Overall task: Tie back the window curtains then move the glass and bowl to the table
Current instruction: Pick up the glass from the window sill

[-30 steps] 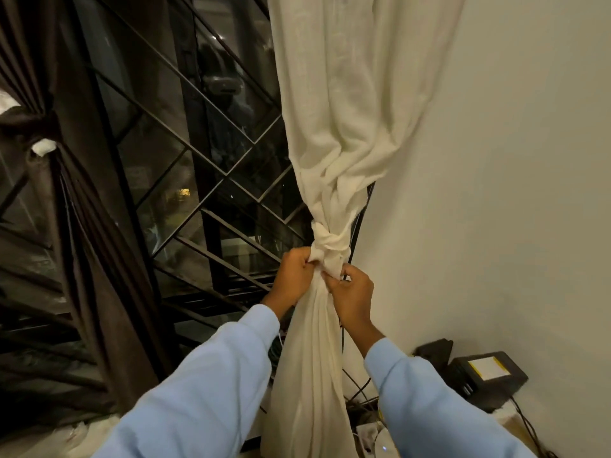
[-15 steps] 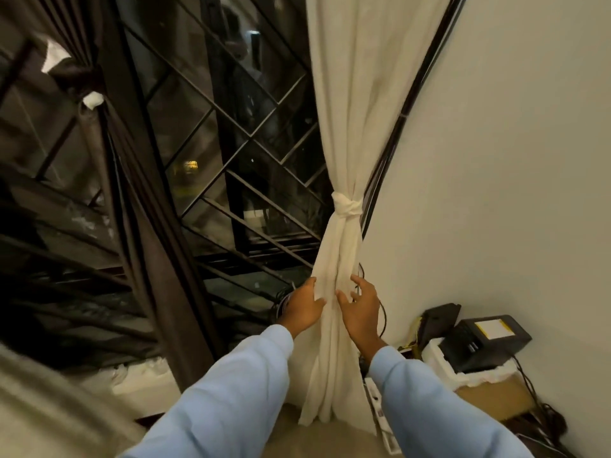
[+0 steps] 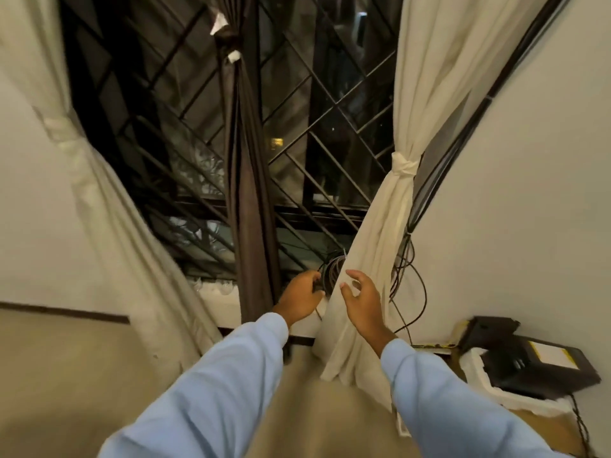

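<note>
right curtain [image 3: 380, 226]: cream cloth, gathered and knotted on itself at mid-height, tail slanting down to the floor [image 3: 99, 375] beside the wall [image 3: 529, 193]. middle curtain [image 3: 248, 193]: dark brown, bunched, knotted high, before the window grille [image 3: 330, 127]. left curtain [image 3: 109, 200]: cream, gathered, blurred.

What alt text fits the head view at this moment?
Two blue-sleeved hands, left hand and right hand, hover by the lower part of the right white curtain, which is knotted at mid-height beside a grilled window. A brown curtain hangs tied at the centre; a black box sits low at right.
</note>
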A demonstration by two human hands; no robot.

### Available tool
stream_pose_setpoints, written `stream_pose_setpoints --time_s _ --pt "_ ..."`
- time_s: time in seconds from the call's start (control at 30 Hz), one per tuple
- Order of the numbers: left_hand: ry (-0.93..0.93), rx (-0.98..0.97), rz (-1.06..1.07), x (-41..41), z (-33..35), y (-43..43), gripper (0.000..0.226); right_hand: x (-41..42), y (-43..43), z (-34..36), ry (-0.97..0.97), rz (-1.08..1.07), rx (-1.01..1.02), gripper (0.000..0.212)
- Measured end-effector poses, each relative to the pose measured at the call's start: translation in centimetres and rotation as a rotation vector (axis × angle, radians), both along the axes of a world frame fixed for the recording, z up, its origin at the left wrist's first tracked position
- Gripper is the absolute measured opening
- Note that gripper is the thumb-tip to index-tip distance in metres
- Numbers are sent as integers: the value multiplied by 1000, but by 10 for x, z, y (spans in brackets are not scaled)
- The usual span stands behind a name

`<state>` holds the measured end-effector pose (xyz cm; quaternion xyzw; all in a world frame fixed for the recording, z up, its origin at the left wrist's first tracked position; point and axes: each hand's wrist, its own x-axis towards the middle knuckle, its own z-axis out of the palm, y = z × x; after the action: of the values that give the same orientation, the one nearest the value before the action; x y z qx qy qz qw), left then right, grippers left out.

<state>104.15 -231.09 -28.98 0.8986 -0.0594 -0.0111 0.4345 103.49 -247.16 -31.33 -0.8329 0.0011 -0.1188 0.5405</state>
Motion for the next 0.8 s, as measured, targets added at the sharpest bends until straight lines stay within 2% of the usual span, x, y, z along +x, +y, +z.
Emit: stream_pose_setpoints --time_s 0.2,0.43,0.63,0.8 --pt "-9 94 141 -80 10 51 46 -47 53 2 -5 226 -42 31" --pt "-65 135 341 -141 48 143 40 -77 142 30 -54 477 -56 33" --pt "-130 175 479 -163 86 239 43 -72 203 74 -132 595 -53 33" --pt "-146 154 540 -164 91 293 46 -66 240 84 -163 623 -95 36"
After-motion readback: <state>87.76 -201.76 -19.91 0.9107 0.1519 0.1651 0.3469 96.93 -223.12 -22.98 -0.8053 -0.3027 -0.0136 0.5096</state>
